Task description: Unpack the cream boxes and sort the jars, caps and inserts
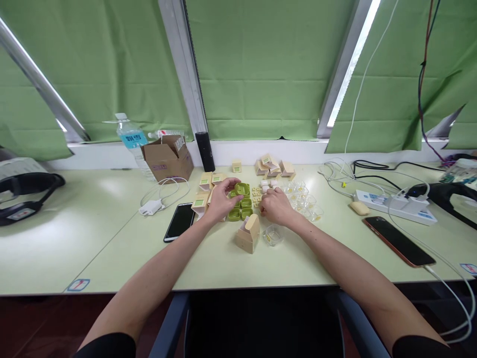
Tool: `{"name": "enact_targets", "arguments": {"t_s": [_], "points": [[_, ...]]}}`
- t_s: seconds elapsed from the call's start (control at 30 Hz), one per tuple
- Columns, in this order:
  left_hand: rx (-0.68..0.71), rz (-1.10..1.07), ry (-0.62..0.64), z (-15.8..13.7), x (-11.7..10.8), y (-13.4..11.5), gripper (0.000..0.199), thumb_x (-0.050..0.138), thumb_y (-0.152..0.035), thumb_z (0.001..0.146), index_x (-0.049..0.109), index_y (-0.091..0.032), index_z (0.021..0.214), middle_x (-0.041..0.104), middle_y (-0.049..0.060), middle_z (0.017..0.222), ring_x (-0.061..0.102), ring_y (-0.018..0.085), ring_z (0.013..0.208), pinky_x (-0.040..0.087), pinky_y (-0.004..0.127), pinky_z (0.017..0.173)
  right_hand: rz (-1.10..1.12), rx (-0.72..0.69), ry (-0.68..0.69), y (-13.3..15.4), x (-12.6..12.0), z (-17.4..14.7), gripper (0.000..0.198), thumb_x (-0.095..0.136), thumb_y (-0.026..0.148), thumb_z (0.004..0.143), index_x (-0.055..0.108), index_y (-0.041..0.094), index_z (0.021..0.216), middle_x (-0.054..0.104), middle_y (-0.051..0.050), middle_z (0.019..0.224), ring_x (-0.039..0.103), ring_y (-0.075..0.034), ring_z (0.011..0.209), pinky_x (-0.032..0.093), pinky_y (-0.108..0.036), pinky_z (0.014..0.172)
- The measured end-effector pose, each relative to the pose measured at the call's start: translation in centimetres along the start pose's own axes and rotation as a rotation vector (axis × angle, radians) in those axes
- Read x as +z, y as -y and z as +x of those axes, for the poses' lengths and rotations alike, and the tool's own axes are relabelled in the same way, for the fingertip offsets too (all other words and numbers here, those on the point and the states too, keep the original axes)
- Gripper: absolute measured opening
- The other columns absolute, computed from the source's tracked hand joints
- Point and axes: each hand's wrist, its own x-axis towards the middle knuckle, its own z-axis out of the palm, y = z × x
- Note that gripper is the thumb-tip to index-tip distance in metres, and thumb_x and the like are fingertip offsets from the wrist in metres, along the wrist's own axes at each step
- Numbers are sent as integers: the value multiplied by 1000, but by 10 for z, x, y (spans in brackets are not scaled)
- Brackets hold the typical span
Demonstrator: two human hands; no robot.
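Observation:
In the head view my left hand (pixel 221 199) grips a small green square container (pixel 242 189) between thumb and fingers, above other green containers (pixel 234 215) set close together. My right hand (pixel 276 206) has its fingers curled beside rows of tiny beige pieces (pixel 256 193); what its fingertips pinch, if anything, is hidden. Just past that hand are small white pieces (pixel 265 184). Clear plastic cups (pixel 303 200) stand to its right, and a single clear cup (pixel 273 235) sits nearer to me. An open cardboard box (pixel 248 234) stands between my forearms.
Small beige boxes (pixel 200 201) lie left of the containers, with more boxes (pixel 271 166) at the back. A black phone (pixel 179 222) lies left, another phone (pixel 398 241) right. A power strip (pixel 395 206) with cables, a brown carton (pixel 168 158) and a bottle (pixel 133 139) are farther out.

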Motion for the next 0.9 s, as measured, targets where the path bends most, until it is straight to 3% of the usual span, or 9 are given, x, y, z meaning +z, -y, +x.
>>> {"name": "enact_targets", "arguments": {"t_s": [0.1, 0.2, 0.3, 0.37, 0.43, 0.5, 0.57, 0.73, 0.9], "points": [[-7, -1, 1, 0, 0, -2, 44, 81, -23, 68, 68, -19, 109, 71, 7, 111, 67, 24, 102, 53, 44, 101, 62, 23, -10, -1, -6, -1, 6, 75, 16, 78, 80, 20, 78, 78, -11, 90, 63, -28, 98, 35, -39, 82], [-6, 11, 0, -1, 0, -5, 43, 81, -23, 69, 68, -19, 109, 71, 7, 111, 67, 24, 102, 53, 43, 101, 175, 78, -108, -4, -18, -5, 6, 75, 17, 81, 79, 21, 79, 77, -9, 88, 64, -27, 94, 37, -40, 84], [13, 17, 5, -1, -1, -9, 41, 80, -24, 70, 68, -20, 109, 71, 7, 109, 67, 23, 101, 53, 43, 100, 408, 46, -156, -8, -36, -13, 6, 72, 20, 85, 76, 21, 89, 76, -5, 89, 65, -24, 90, 42, -38, 84], [22, 22, 7, 0, -3, -11, 38, 79, -26, 71, 68, -20, 107, 71, 7, 108, 67, 23, 99, 53, 43, 100, 609, -86, -88, -9, -47, -21, 21, 74, 28, 86, 73, 23, 106, 76, -4, 100, 65, -22, 92, 47, -36, 83], [26, 36, 6, 2, -6, -14, 33, 79, -26, 71, 69, -20, 101, 72, 7, 106, 67, 24, 98, 53, 42, 98, 726, -235, 1, -6, -55, -30, 49, 77, 37, 84, 64, 26, 129, 74, -5, 118, 66, -23, 100, 52, -36, 83], [29, 63, 25, 4, -10, -16, 27, 79, -25, 70, 68, -20, 94, 71, 6, 101, 67, 24, 96, 54, 42, 95, 718, -320, 30, 2, -56, -36, 73, 82, 40, 79, 52, 28, 144, 69, -7, 132, 65, -27, 112, 54, -40, 88], [31, 96, 66, 6, -15, -18, 23, 78, -22, 68, 66, -20, 88, 71, 5, 96, 67, 23, 92, 54, 41, 92, 672, -359, 16, 12, -51, -38, 85, 87, 36, 73, 48, 29, 148, 66, -9, 137, 64, -30, 120, 54, -44, 94], [38, 192, 188, 9, -24, -26, 19, 73, -21, 68, 63, -20, 84, 71, 5, 93, 66, 23, 90, 55, 41, 89, 717, -380, 58, 27, -37, -34, 85, 82, 12, 73, 47, 31, 147, 67, -7, 134, 64, -29, 121, 53, -44, 99], [21, 340, 228, 9, -34, -36, 19, 69, -26, 71, 63, -20, 88, 72, 4, 97, 67, 23, 94, 54, 41, 89, 900, -322, 94, 12, -47, -33, 82, 81, 20, 78, 42, 33, 150, 58, -8, 144, 59, -30, 129, 52, -46, 102]]}}
